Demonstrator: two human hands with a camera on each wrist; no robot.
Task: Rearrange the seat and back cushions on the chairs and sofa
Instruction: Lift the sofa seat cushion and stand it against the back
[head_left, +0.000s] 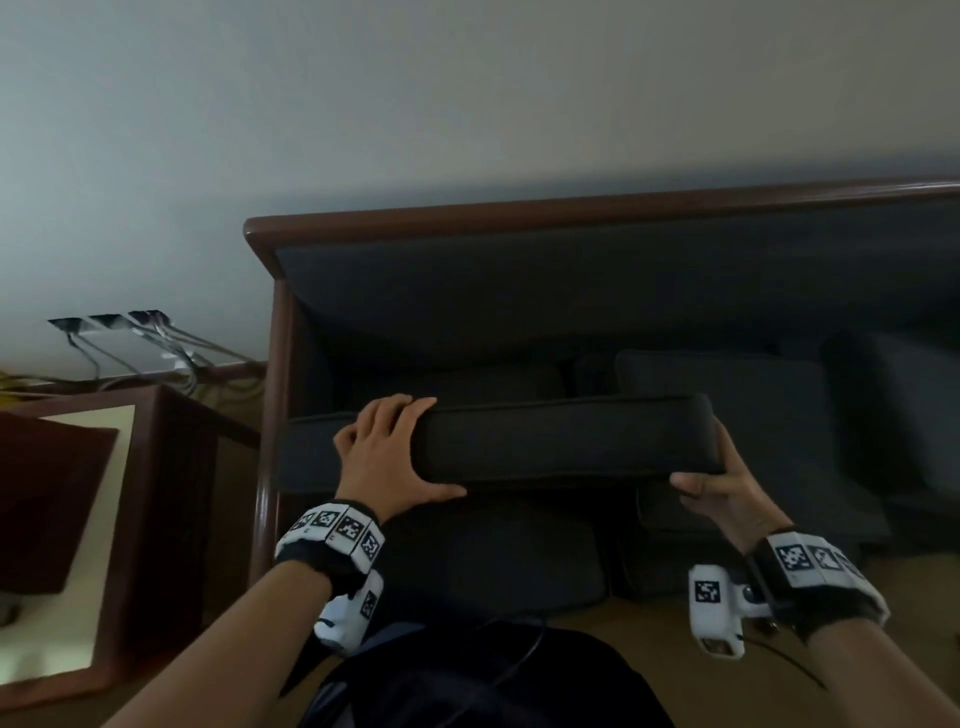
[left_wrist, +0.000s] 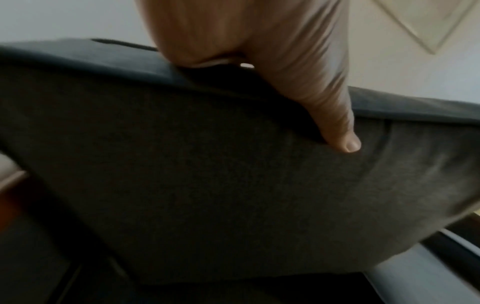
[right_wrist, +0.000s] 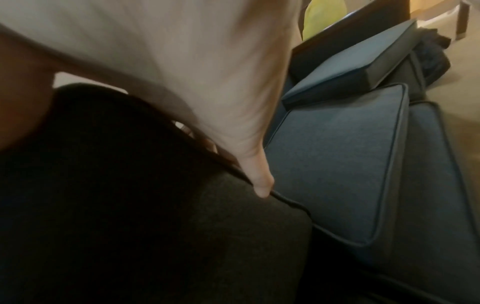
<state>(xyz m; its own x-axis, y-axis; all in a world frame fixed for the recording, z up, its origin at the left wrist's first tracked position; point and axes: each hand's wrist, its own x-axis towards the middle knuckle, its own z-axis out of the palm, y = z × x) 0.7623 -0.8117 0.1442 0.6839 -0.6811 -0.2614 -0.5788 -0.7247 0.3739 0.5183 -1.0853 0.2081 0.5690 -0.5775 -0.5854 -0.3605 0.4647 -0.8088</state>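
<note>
Crosswise, the dark cushion (head_left: 561, 441) spans between left hand (head_left: 387, 457) and right hand (head_left: 727, 486).

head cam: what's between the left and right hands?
The dark cushion spans the whole gap: the left hand grips one end, the right hand the other. Nothing else lies between them in the head view.

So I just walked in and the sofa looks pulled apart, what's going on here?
A person is rearranging the sofa's dark cushions. Both hands hold one cushion lifted above the seat: the left hand grips its left end, the right hand holds its right end from below. The cushion hangs in front of the wood-framed sofa, not yet set down. Other cushions lie loosely stacked on the seat to the right.
</note>
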